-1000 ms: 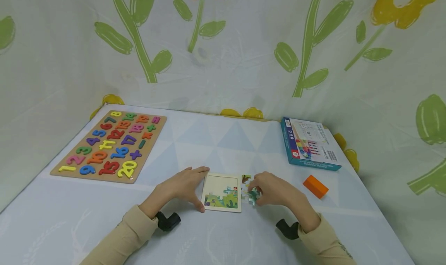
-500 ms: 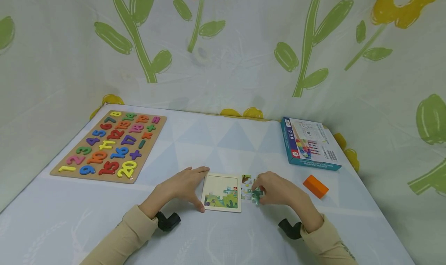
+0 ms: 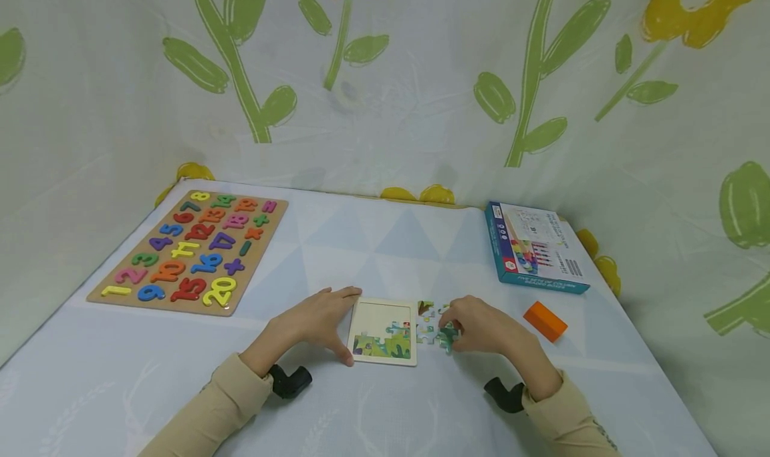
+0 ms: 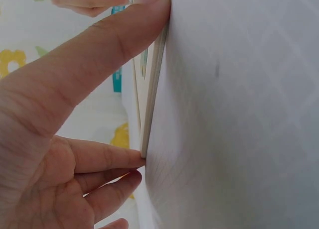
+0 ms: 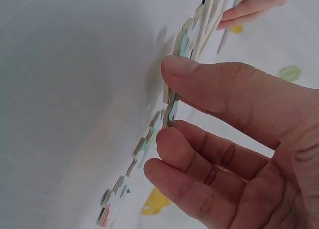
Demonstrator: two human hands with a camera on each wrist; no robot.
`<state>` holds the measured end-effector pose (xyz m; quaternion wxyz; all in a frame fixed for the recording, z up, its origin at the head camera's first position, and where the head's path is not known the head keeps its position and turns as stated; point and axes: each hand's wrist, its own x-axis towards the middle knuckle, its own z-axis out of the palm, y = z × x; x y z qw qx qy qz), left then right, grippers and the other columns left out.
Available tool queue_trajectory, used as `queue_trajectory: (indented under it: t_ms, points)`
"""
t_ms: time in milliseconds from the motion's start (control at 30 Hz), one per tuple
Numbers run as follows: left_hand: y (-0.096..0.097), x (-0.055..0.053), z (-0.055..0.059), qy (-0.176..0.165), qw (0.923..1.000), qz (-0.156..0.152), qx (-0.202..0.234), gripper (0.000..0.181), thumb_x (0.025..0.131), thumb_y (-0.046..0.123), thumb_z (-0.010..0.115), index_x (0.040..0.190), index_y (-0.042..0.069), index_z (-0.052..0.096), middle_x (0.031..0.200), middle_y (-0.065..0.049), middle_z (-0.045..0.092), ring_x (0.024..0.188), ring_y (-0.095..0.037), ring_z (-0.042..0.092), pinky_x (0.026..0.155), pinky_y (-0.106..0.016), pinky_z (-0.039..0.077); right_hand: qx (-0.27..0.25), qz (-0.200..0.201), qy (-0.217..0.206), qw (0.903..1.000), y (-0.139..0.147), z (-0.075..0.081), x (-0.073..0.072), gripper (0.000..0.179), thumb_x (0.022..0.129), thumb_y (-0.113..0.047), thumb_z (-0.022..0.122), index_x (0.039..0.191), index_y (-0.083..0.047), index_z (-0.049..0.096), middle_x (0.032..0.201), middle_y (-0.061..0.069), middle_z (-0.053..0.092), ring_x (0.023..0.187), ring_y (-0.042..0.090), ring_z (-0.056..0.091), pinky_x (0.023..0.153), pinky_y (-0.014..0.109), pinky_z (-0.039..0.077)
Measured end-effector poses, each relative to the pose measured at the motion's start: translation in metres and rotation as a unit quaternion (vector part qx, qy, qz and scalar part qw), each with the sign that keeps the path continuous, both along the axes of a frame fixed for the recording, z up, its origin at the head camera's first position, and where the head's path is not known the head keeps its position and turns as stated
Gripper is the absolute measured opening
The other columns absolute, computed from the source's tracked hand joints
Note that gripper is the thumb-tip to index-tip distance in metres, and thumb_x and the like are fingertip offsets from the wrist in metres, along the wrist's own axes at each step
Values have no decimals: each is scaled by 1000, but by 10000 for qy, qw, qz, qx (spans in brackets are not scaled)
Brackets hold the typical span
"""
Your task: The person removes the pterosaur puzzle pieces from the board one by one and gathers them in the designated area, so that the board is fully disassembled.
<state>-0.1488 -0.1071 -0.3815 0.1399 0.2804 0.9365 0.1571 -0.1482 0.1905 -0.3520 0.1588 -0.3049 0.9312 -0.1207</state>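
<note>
In the head view a square jigsaw tray [image 3: 379, 313] lies on the table, with several green pieces fitted along its near side. My left hand [image 3: 319, 320] holds the tray's left side, thumb at the near corner and a fingertip at the far corner. In the left wrist view the thumb [image 4: 94, 55] presses on the tray's edge [image 4: 152, 97]. To the right of the tray, my right hand [image 3: 479, 327] pinches a dark green puzzle piece [image 3: 448, 335] between thumb and fingers. Other loose puzzle pieces [image 3: 426, 331] lie between that hand and the tray.
A wooden number board [image 3: 180, 253] with colourful numerals lies at the left. At the back right is a flat blue-edged box [image 3: 538, 246], with an orange block [image 3: 545, 321] in front of it. A patterned curtain [image 3: 385, 109] hangs behind the table.
My right hand has shifted a little to the right, away from the tray, along with the green puzzle piece. More of the loose pieces show beside the tray. The left hand has stayed still.
</note>
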Motion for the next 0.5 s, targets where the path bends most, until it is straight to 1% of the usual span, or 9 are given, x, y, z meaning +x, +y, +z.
queue_trajectory:
  t_ms: [200, 333, 500]
  points:
    - [0, 0, 0, 12, 10000, 55, -60, 103, 59, 46, 90, 141, 2, 45, 151, -10, 40, 138, -27, 40, 117, -54, 27, -15, -55, -38, 10000, 1, -1, -1, 26, 74, -6, 79, 100, -6, 75, 70, -4, 51, 69, 10, 46, 57, 18, 41]
    - [0, -1, 0, 16, 10000, 2, -36, 104, 59, 45, 90, 140, 0, 44, 150, -12, 41, 137, -29, 41, 116, -55, 28, -16, -99, -84, 9999, 1, -1, -1, 26, 74, -5, 79, 99, -5, 75, 69, -3, 52, 69, 10, 46, 57, 18, 41]
    - [0, -1, 0, 10, 10000, 1, -17, 104, 59, 45, 90, 140, 0, 45, 150, -12, 41, 136, -29, 42, 116, -55, 28, -26, -120, -115, 9999, 1, -1, -1, 26, 73, -5, 80, 99, -6, 76, 68, -3, 53, 69, 10, 47, 56, 18, 42]
